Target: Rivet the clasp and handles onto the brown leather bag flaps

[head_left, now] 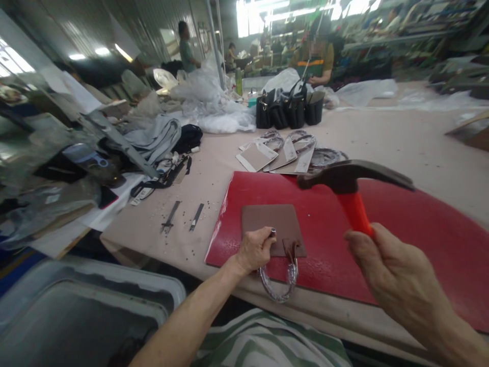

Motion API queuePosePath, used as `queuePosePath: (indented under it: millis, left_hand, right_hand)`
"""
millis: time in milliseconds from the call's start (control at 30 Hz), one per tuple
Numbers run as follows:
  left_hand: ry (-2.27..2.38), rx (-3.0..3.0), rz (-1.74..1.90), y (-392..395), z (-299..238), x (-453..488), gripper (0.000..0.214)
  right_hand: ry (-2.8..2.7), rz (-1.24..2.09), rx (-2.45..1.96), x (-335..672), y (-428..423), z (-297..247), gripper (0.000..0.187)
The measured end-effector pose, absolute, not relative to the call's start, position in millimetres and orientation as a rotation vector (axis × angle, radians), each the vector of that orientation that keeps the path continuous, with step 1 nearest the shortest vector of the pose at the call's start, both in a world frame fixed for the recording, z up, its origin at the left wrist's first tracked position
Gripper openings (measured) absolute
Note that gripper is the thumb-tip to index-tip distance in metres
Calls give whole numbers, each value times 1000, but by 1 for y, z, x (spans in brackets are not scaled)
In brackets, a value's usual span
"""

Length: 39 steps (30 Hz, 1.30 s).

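gripping tight, the right hand (397, 275) wraps round the orange handle of a claw hammer (346, 178), its dark head raised over a glossy red board (336, 244); the left hand (255, 250) pinches a small metal stud (272, 232) at a smooth brown leather panel (269, 221) lying on that board; a plastic-wrapped bag handle (278, 284) curls off the panel's near edge, just beside the left hand

Under: work table (382, 137)
On table: cutting mat (324, 239)
On mat: leather panel (267, 219)
Left of mat: two punches (170, 216)
Behind mat: handbags (290, 109)
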State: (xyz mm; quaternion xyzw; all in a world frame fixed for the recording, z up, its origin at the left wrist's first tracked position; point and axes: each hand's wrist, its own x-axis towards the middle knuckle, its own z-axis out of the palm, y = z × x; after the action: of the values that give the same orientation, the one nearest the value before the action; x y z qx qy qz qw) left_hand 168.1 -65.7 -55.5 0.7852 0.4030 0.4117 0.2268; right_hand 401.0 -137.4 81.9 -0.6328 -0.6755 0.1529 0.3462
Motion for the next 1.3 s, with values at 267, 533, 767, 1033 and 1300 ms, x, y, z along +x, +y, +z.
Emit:
queuePosePath:
  millis: [267, 533, 767, 1033, 1300]
  left_hand:
    - [1105, 2176, 1136, -66, -57, 168, 12]
    - [1133, 2209, 1072, -66, -57, 168, 11]
    - [1110, 2239, 1133, -67, -54, 169, 12]
    - [1134, 2247, 1138, -68, -57, 166, 13]
    - [1250, 1787, 1318, -59, -49, 162, 22]
  right_hand:
    - [-2127, -138, -1470, 391, -140, 109, 32]
    - [-2338, 28, -1613, 403, -146, 82, 31]
    - [-1935, 595, -2069, 481, -134, 20, 39]
    - [-1998, -67, -1795, 433, -118, -18, 50]
    - [-2209, 43, -1691, 348, -123, -48, 55]
